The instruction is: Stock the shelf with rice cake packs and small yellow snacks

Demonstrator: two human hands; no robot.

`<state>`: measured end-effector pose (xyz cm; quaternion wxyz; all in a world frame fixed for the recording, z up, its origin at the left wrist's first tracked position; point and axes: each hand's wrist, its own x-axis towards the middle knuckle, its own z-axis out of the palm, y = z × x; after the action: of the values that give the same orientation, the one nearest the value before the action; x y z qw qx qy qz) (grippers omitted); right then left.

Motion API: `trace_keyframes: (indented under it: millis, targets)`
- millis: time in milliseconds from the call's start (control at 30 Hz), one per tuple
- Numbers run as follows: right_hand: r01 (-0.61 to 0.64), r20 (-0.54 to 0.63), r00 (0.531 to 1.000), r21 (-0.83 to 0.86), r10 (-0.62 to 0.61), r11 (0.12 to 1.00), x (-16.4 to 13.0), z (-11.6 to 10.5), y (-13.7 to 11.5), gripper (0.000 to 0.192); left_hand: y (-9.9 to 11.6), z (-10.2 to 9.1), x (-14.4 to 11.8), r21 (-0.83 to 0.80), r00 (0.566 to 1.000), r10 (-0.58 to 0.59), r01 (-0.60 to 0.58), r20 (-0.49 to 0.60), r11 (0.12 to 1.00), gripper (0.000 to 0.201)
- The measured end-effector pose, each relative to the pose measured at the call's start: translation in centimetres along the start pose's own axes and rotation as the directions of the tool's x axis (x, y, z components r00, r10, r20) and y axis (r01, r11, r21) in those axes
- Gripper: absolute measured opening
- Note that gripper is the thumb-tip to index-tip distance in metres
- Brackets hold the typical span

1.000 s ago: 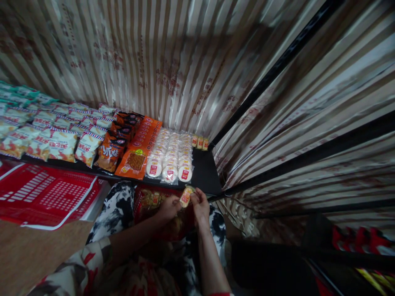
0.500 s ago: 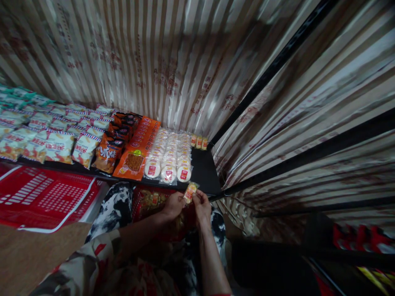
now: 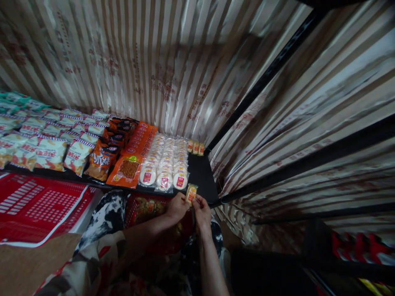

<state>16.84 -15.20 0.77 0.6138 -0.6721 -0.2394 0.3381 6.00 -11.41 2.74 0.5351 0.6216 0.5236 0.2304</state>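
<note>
My left hand (image 3: 177, 206) and my right hand (image 3: 202, 209) meet at the front edge of a black shelf (image 3: 205, 181), and both pinch one small yellow snack packet (image 3: 191, 193) held upright between them. Just below my hands sits a red basket (image 3: 145, 209) on my lap, with more small packets in it. Three like packets (image 3: 195, 147) stand at the back of the shelf, near the wall.
Rows of round white cakes in clear wrap (image 3: 165, 162), orange flat packs (image 3: 134, 158), dark orange bags (image 3: 105, 152) and pale snack bags (image 3: 46, 144) fill the shelf. A red basket (image 3: 37, 205) lies at the left. A striped wall rises behind.
Both hands have lifted the packet slightly up and toward the shelf's front edge. The camera has tipped a little, so the shelf sits lower in the frame.
</note>
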Motion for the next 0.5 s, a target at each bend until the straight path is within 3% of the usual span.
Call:
trace_keyframes:
  millis: [267, 500]
  targets:
    - [0.023, -0.047, 0.999, -0.002, -0.023, 1.0, 2.1, -0.5, -0.7, 0.042, 2.5, 0.8, 1.8, 0.079, 1.0, -0.007, 0.008, -0.011, 0.997, 0.014]
    - [0.092, -0.1, 0.991, 0.0, -0.092, 0.996, 4.5, -0.9, -1.2, 0.043, 6.1, 0.7, 3.3, 0.191, 0.999, -0.05, 0.046, 0.017, 0.981, 0.023]
